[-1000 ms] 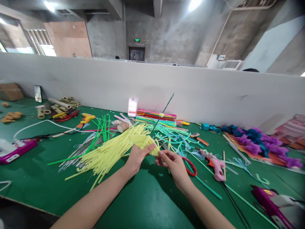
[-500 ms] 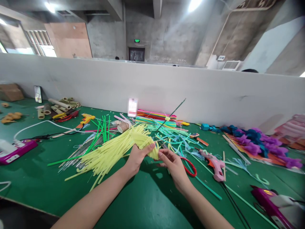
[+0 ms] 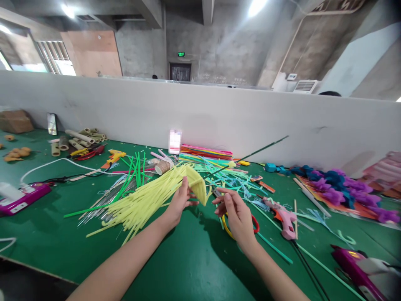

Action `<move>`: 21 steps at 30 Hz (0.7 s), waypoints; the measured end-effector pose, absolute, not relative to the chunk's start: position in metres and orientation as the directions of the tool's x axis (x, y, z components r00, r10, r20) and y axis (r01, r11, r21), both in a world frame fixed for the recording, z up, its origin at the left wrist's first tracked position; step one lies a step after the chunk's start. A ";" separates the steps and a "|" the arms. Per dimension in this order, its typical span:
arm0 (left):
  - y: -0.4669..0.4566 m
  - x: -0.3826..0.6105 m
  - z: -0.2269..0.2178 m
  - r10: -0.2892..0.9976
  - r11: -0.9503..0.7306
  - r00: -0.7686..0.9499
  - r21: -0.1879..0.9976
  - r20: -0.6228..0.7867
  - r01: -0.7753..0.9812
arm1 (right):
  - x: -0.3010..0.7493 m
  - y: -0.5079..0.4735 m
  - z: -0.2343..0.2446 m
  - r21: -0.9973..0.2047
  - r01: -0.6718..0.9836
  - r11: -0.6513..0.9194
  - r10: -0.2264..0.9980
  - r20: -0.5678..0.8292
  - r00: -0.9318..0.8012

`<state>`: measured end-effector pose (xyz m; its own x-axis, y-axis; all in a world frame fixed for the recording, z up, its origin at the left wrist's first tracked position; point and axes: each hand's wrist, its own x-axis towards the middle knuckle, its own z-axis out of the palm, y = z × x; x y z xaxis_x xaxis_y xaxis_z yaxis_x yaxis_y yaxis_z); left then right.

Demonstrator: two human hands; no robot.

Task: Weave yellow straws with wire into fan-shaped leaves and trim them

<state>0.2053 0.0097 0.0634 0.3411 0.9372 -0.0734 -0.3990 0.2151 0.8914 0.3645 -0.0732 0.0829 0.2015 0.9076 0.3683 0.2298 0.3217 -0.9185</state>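
Observation:
My left hand (image 3: 178, 205) grips a curved yellow piece made of pipe cleaners laid side by side (image 3: 198, 184), thumb in front and fingers behind. A thin dark green stem (image 3: 261, 149) with a small yellow knob slants up to the right just behind this piece; whether the two are joined is hidden. My right hand (image 3: 234, 213) hovers to the right of the yellow piece, fingers loosely bent and apart, with nothing visible in them. Scissors with red and yellow handles (image 3: 256, 225) lie partly hidden beneath it. Left of the piece spreads a pile of yellow pipe cleaners (image 3: 140, 205).
On the green table (image 3: 188, 267) lie a pink glue gun (image 3: 286, 221), a yellow glue gun (image 3: 115, 156), green pipe cleaners (image 3: 138, 171), bamboo pieces (image 3: 83, 138) and purple-blue fuzzy flowers (image 3: 344, 188). Magenta power strips (image 3: 26, 198) sit at both sides. A white partition (image 3: 125, 108) stands behind.
My right hand has come away from the yellow piece and moved slightly right. The piece has turned in my left hand, and the green stem has swung lower to the right.

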 end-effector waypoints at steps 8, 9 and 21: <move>0.012 0.194 0.085 0.805 0.471 0.591 0.656 -0.046 -0.590 | 0.386 -0.064 0.068 -0.228 0.871 0.435 0.757 0.617 -0.216; 0.011 0.194 0.087 0.798 0.484 0.601 0.642 -0.044 -0.595 | 0.388 -0.063 0.068 -0.157 0.885 0.437 0.743 0.617 -0.258; 0.014 0.192 0.077 0.792 0.442 0.611 0.685 0.006 -0.579 | 0.397 -0.056 0.066 0.041 0.913 0.406 0.762 0.536 -0.363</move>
